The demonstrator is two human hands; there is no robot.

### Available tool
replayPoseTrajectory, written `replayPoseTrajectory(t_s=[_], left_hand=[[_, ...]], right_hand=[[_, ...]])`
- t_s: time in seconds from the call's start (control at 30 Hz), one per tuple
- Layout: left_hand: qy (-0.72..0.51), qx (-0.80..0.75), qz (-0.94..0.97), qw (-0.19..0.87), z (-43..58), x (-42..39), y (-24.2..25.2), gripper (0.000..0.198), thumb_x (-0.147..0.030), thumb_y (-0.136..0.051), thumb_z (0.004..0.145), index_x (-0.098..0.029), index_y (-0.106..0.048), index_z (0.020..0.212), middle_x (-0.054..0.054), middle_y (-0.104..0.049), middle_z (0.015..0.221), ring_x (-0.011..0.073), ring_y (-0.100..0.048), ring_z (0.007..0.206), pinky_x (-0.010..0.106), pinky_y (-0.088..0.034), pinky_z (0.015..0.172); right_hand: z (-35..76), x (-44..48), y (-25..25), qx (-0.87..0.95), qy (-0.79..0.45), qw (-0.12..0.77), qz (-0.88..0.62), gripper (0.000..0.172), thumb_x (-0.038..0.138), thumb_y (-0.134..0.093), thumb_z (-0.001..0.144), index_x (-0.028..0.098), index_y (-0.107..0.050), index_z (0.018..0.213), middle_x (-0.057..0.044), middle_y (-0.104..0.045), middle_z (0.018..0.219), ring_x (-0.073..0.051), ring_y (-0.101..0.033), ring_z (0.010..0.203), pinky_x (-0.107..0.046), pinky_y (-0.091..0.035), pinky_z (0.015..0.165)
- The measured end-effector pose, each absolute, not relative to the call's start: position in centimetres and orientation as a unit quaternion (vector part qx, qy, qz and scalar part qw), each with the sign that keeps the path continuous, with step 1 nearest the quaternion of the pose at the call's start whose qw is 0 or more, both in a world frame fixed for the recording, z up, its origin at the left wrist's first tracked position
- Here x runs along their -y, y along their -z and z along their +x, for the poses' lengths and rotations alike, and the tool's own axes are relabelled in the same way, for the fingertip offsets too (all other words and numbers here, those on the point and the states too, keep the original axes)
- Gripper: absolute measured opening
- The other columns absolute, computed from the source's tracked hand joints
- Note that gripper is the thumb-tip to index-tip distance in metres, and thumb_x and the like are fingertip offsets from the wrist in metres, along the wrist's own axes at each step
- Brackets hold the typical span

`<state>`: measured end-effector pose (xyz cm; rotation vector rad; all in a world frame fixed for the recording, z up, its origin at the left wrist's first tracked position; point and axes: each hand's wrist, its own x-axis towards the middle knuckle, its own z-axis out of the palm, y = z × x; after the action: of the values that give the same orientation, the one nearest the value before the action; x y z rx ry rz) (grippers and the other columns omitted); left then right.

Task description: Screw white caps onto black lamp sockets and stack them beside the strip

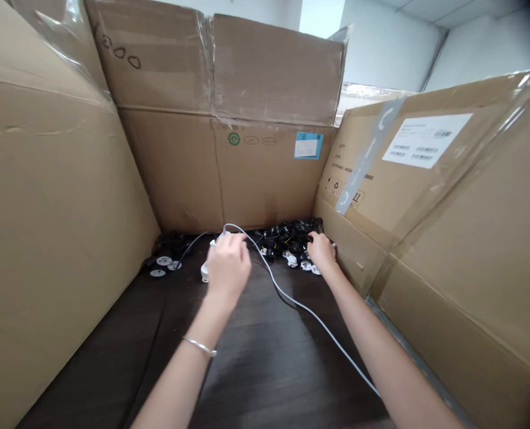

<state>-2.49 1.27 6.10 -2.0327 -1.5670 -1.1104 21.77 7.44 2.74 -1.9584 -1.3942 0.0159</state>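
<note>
Our left hand (227,271) has its grip clamped on a white plug (205,272), our right hand (322,250) rests on black plugs (287,241) at the far end of the table (247,381), grip unclear, and the white cable (292,300) could snag that pile if pulled.

We found matt cardboard box (59,238) walls under glossy clear tape (205,53).
The cable (318,316) looked like smooth white plastic, the plugs (287,241) like shiny black plastic, the table (265,387) like dark wood-grain laminate, the bangle (199,345) like polished metal, and the label (426,140) like matt paper.
</note>
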Motion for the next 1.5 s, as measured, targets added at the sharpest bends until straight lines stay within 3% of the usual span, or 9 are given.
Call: replayPoseTrajectory(t_s=[0.2, 0.4, 0.57, 0.7, 0.8, 0.87, 0.93, 1.1, 1.5], left_hand=[[0.379, 0.543, -0.745, 0.077, 0.3, -1.7, -1.1, 0.023, -0.017, -0.037, 0.086, -0.016, -0.061, 0.086, 0.008, -0.062, 0.084, 0.0226, -0.056, 0.085, 0.034, -0.041, 0.073], [0.395, 0.559, -0.728, 0.038, -1.4, -1.8, -1.3, 0.023, -0.019, -0.037, 0.086, -0.018, -0.060, 0.086, 0.007, -0.064, 0.087, 0.0215, -0.058, 0.087, 0.032, -0.042, 0.072], [0.404, 0.554, -0.727, 0.040, -1.2, -1.6, -1.2, 0.023, -0.018, -0.037, 0.086, -0.017, -0.060, 0.087, 0.005, -0.064, 0.086, 0.0207, -0.059, 0.085, 0.031, -0.043, 0.070], [0.414, 0.452, -0.790, -0.002, 0.1, -1.3, -0.8, 0.022, -0.019, -0.038, 0.087, -0.018, -0.059, 0.094, 0.006, -0.063, 0.091, 0.0192, -0.058, 0.089, 0.031, -0.044, 0.078], [0.459, 0.377, -0.800, -0.091, 1.0, -0.6, -0.6, 0.028, -0.024, -0.039, 0.089, -0.020, -0.049, 0.115, 0.006, -0.060, 0.102, 0.0166, -0.056, 0.092, 0.030, -0.045, 0.080], [0.509, 0.360, -0.769, -0.143, 1.2, -0.2, -0.5, 0.037, -0.028, -0.041, 0.089, -0.022, -0.038, 0.126, 0.006, -0.056, 0.108, 0.0145, -0.056, 0.089, 0.028, -0.046, 0.078], [0.560, 0.354, -0.728, -0.175, 1.1, 0.2, -0.4, 0.047, -0.032, -0.044, 0.087, -0.023, -0.030, 0.130, 0.008, -0.052, 0.113, 0.0134, -0.055, 0.086, 0.027, -0.047, 0.075], [0.582, 0.357, -0.719, -0.128, 1.3, 0.4, -0.2, 0.064, -0.033, -0.063, 0.074, -0.020, -0.030, 0.128, 0.012, -0.043, 0.120, 0.0173, -0.051, 0.095, 0.032, -0.047, 0.079], [0.601, 0.339, -0.718, -0.092, 1.4, 0.6, -0.6, 0.027, -0.020, -0.055, 0.081, -0.018, -0.051, 0.108, 0.006, -0.056, 0.104, 0.0161, -0.055, 0.096, 0.033, -0.048, 0.084]], right_hand=[[22.3, -7.6, -2.0, 0.508, 0.030, 0.309, -0.803, 0.039, 0.003, -0.040, 0.077, 0.010, -0.053, 0.114, -0.019, -0.048, 0.113, -0.026, -0.057, 0.098, -0.039, -0.042, 0.082], [23.9, -8.3, -3.4, 0.489, -0.012, 0.327, -0.809, 0.024, -0.002, -0.045, 0.071, 0.003, -0.064, 0.085, -0.024, -0.052, 0.104, -0.033, -0.055, 0.102, -0.045, -0.038, 0.087], [24.1, -6.8, -5.8, 0.485, -0.068, 0.434, -0.756, 0.025, 0.006, -0.059, 0.064, 0.011, -0.064, 0.088, -0.016, -0.055, 0.104, -0.025, -0.054, 0.101, -0.036, -0.041, 0.085], [21.8, -4.0, -6.8, 0.505, -0.206, 0.527, -0.652, 0.027, 0.034, -0.057, 0.072, 0.015, -0.058, 0.092, -0.005, -0.058, 0.081, -0.011, -0.053, 0.059, -0.023, -0.041, 0.052], [18.6, -2.1, -6.2, 0.503, -0.327, 0.576, -0.555, 0.034, 0.050, -0.048, 0.074, 0.017, -0.053, 0.082, 0.000, -0.055, 0.072, -0.006, -0.045, 0.046, -0.020, -0.035, 0.042], [16.4, -1.2, -5.1, 0.398, -0.535, 0.638, -0.386, 0.033, 0.047, -0.060, 0.065, 0.017, -0.049, 0.075, 0.001, -0.054, 0.068, -0.004, -0.039, 0.042, -0.018, -0.032, 0.039], [14.6, -0.8, -3.9, 0.326, -0.617, 0.642, -0.316, 0.028, 0.040, -0.061, 0.064, 0.017, -0.046, 0.070, 0.003, -0.050, 0.060, -0.004, -0.037, 0.041, -0.018, -0.030, 0.037], [12.6, -0.3, -1.7, 0.343, -0.588, 0.657, -0.325, 0.025, 0.032, -0.063, 0.064, 0.018, -0.043, 0.066, 0.006, -0.043, 0.052, -0.005, -0.038, 0.042, -0.017, -0.028, 0.037], [13.1, 0.4, -1.5, 0.262, -0.653, 0.648, -0.292, 0.022, 0.035, -0.057, 0.069, 0.016, -0.050, 0.078, 0.001, -0.054, 0.065, -0.008, -0.047, 0.052, -0.019, -0.037, 0.046]])
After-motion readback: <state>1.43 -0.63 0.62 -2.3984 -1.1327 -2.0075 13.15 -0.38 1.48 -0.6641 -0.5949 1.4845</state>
